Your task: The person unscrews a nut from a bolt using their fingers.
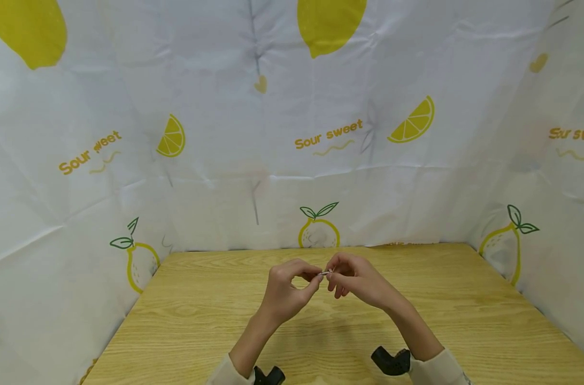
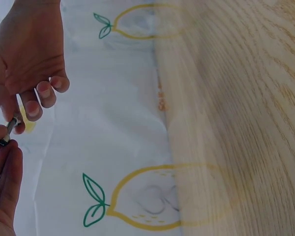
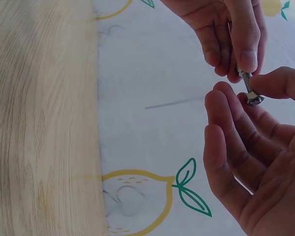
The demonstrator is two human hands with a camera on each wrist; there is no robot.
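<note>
A small silver metal bolt (image 1: 324, 273) is held between the two hands above the table. In the right wrist view, the bolt's threaded shank (image 3: 247, 81) shows between the fingers, with a shiny hexagonal piece (image 3: 254, 99) at one end; whether it is a head or a nut I cannot tell. My left hand (image 1: 288, 289) pinches one end of the bolt between thumb and fingertips, which partly hide it. From the other side, my right hand (image 1: 358, 276) pinches the hexagonal end between thumb and index finger, its other fingers loosely bent.
Below the hands lies a wood-grain table (image 1: 200, 315). White cloth (image 1: 215, 133) printed with lemons and lettering hangs behind it and along both sides. A black wrist device (image 1: 391, 361) sits by the right cuff, another (image 1: 270, 376) by the left.
</note>
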